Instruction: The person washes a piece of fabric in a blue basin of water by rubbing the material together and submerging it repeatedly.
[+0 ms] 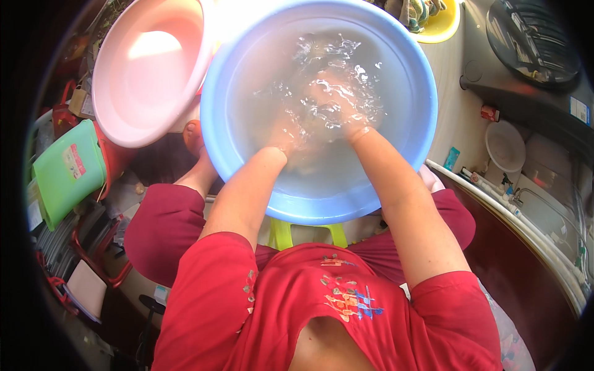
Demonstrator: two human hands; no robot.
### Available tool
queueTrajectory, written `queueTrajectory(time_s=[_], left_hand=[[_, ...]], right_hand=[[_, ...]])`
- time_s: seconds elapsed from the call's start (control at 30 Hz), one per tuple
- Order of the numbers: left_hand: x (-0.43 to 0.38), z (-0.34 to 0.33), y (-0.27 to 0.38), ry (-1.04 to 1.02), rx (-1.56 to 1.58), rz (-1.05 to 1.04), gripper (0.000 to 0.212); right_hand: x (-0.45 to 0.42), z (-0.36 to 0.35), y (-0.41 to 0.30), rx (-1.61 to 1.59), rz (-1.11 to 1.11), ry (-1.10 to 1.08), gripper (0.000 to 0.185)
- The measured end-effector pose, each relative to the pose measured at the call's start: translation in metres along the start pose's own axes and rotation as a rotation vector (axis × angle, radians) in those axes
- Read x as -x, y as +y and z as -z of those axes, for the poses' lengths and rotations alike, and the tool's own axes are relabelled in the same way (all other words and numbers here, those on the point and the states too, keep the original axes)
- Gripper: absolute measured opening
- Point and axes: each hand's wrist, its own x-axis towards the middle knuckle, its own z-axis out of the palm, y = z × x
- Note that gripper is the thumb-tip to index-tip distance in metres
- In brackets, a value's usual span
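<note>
A large round blue plastic basin [320,212] stands before me, holding cloudy greyish water [334,171]. Both my forearms reach down into it past the wrists. Under the rippling surface, my left hand [291,130] shows only as a blurred shape left of the middle. My right hand [336,95] lies farther in, to the right, beneath broken glints of light. A darker patch [320,48] shows in the water beyond my hands; what it is, I cannot tell. Whether either hand grips something is hidden by the water. Bright yellow-green plastic stool legs [280,235] show below the basin's near rim.
A pink basin [148,92] leans close on the left, above a green plastic bin [69,171]. A yellow basin [448,23] with patterned cloth [420,14] sits at far right. Beyond stands a dark appliance [515,95]. A curved white edge [506,213] borders my right side.
</note>
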Motion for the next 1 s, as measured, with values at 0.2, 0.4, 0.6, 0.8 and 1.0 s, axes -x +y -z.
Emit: queueTrajectory(time_s=[0.2, 0.4, 0.6, 0.8, 1.0], left_hand=[[-0.015, 0.029, 0.028, -0.292, -0.284, -0.014, 0.075], [-0.009, 0.03, 0.02, -0.057, 0.032, -0.017, 0.057], [-0.02, 0.009, 0.006, -0.029, -0.283, -0.14, 0.053], [-0.012, 0.063, 0.046, -0.011, -0.128, -0.157, 0.047], [-0.016, 0.022, 0.019, -0.053, -0.071, -0.061, 0.047]], right_hand=[[-0.04, -0.006, 0.007, -0.641, -0.608, 0.178, 0.036], [-0.083, 0.015, 0.001, -0.103, -0.593, -0.232, 0.042], [-0.019, 0.046, -0.03, -0.534, -0.412, 0.258, 0.075], [0.047, 0.089, -0.073, -0.061, -0.059, -0.063, 0.091], [0.066, 0.084, -0.071, 0.263, -0.083, -0.122, 0.085]])
